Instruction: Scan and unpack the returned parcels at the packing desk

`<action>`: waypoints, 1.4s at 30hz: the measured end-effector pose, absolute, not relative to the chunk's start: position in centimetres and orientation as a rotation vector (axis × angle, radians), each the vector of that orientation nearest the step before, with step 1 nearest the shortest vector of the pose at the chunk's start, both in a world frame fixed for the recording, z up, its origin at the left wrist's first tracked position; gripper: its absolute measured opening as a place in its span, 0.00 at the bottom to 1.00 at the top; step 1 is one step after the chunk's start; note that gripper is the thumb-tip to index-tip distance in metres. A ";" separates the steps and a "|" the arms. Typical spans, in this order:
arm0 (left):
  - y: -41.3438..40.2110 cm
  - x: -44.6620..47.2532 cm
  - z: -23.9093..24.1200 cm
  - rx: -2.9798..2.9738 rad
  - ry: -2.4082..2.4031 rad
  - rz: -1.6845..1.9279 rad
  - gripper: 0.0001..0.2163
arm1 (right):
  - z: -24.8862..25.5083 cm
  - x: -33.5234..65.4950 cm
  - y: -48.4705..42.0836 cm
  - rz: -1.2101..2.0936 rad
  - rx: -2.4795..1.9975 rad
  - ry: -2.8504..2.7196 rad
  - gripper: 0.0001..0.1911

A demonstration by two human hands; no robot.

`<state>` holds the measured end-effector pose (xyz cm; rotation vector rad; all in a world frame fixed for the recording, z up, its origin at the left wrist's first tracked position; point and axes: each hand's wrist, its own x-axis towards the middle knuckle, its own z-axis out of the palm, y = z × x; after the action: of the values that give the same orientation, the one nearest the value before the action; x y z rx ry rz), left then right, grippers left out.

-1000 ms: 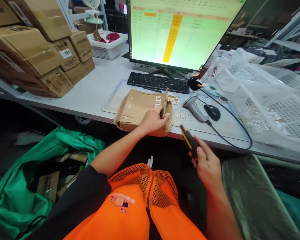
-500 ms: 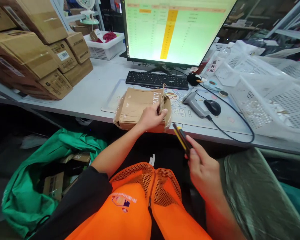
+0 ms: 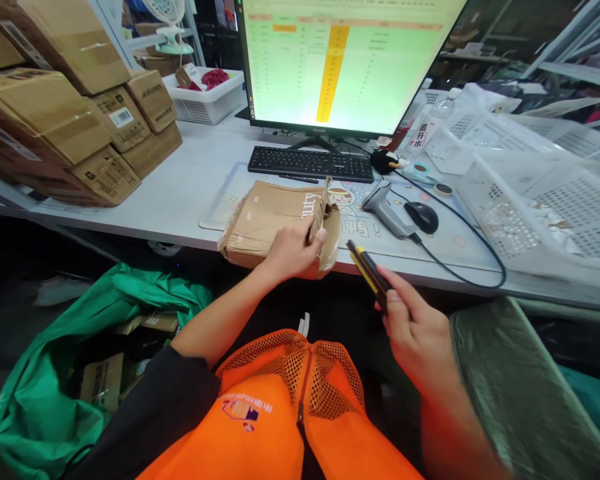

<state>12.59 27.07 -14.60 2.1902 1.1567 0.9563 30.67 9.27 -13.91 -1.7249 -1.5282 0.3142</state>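
A brown cardboard box with white lettering lies at the front edge of the desk, its right end torn open and clear plastic hanging about it. My left hand grips that open end, with the fingers partly hidden behind the cardboard flap. In my right hand is a black and yellow box cutter, held in a closed grip and pointing up and left. The cutter is apart from the box, to its right and in front of the desk edge.
Behind the box are a keyboard and a monitor. A barcode scanner and mouse lie to its right, near white baskets. Stacked cartons stand left; a green sack with boxes sits below.
My left hand and the box have shifted slightly left and toward me, and the box's open end gapes more. My right hand with the cutter has moved slightly right.
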 end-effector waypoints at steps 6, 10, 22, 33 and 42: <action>24.4 3.3 -13.9 2.023 1.212 1.365 0.18 | -12.5 36.6 11.6 0.376 -1.735 -1.401 0.34; 25.5 -5.1 -15.0 1.659 1.365 1.706 0.26 | -12.4 39.3 15.6 0.703 -1.617 -1.588 0.36; 28.4 -12.6 -15.2 1.161 1.207 1.927 0.27 | -8.4 31.8 22.9 0.582 -1.105 -1.969 0.20; 29.9 -12.2 -15.2 1.125 1.187 2.043 0.23 | -7.2 31.1 21.4 0.373 -1.176 -2.020 0.16; 29.4 -11.9 -15.0 1.060 1.064 2.069 0.21 | -6.6 30.0 20.9 0.248 -1.117 -2.076 0.16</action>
<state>-11.91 29.43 -14.98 1.0603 1.0636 2.0694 29.95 20.89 -6.59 -1.1166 -2.0759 0.2477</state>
